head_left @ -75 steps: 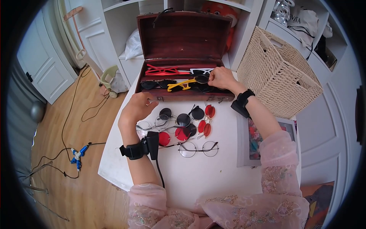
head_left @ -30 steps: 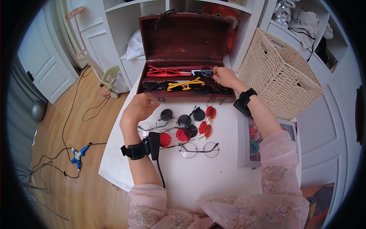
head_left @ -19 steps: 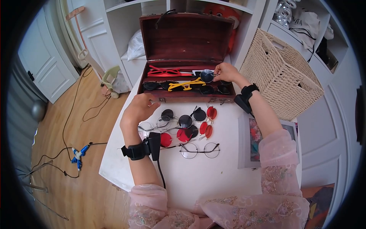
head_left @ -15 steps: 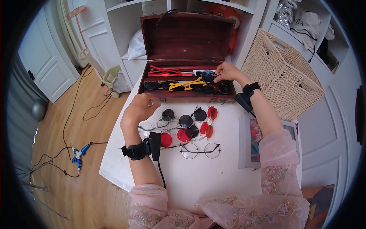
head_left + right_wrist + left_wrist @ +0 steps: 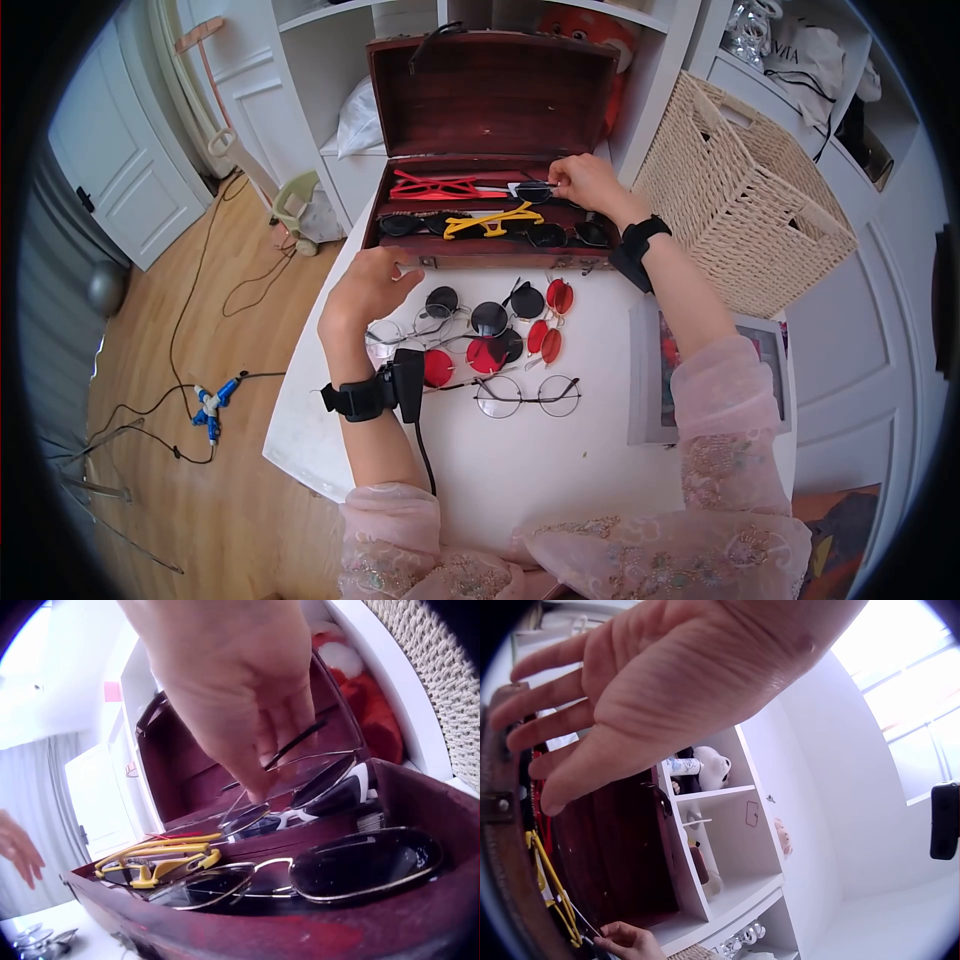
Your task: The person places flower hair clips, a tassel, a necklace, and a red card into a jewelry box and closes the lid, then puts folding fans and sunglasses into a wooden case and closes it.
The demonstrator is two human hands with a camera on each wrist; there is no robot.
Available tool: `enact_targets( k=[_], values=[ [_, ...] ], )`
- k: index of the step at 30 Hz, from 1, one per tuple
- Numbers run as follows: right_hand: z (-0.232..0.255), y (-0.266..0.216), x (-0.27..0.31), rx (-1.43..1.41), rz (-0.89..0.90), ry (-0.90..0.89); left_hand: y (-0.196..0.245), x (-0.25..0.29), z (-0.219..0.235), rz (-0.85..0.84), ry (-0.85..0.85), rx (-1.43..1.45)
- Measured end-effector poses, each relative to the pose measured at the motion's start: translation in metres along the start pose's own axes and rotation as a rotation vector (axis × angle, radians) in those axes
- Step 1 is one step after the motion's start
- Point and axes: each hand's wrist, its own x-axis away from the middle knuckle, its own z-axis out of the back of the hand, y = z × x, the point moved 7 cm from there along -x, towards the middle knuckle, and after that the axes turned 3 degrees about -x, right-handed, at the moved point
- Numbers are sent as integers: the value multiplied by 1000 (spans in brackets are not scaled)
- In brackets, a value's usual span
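Observation:
My right hand (image 5: 590, 185) pinches thin metal-framed sunglasses (image 5: 326, 782) with dark lenses, low in the back compartment of an open wooden box (image 5: 510, 259). Just beneath them lie white-framed glasses (image 5: 363, 781), partly covered. Red glasses (image 5: 435, 187) lie to their left in the same compartment. Across the front compartment are yellow glasses (image 5: 490, 222), black sunglasses (image 5: 405, 224) and dark metal-rimmed sunglasses (image 5: 367, 862). My left hand (image 5: 368, 285) is at the box's front left corner, its fingers extended and holding nothing.
On the white table (image 5: 500, 470), several round glasses with clear, black and red lenses lie before the box, including a clear pair (image 5: 527, 396). A framed picture (image 5: 655, 390) lies right. A woven basket (image 5: 740, 200) stands beside the box, whose lid (image 5: 490, 95) leans back.
My right hand has carried the metal-framed sunglasses from over the front compartment to the back one, recently shifting slightly left. The left hand stays in place.

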Motion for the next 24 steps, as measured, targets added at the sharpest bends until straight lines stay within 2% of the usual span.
enact_targets(
  k=[6, 9, 11, 15, 17, 20, 24],
  values=[
    [-16, 2, 0, -44, 39, -42, -2, -1, -1, 19, -13, 3],
    [-7, -2, 1, -43, 53, 53, -2, -1, -1, 16, -16, -2],
    [-6, -3, 3, -26, 17, -19, -1, -2, -2, 10, -14, -10],
    [-19, -1, 2, -5, 62, -1, -3, -3, -3, -16, -2, -9],
    [-20, -1, 3, -4, 15, -23, -2, -2, -2, -16, -4, -15],
    [-12, -8, 8, 11, 53, 40, -1, -1, -1, -8, 6, -19],
    [-6, -9, 14, 28, 56, 25, 4, 0, 1, -39, 21, 7]
  ],
)
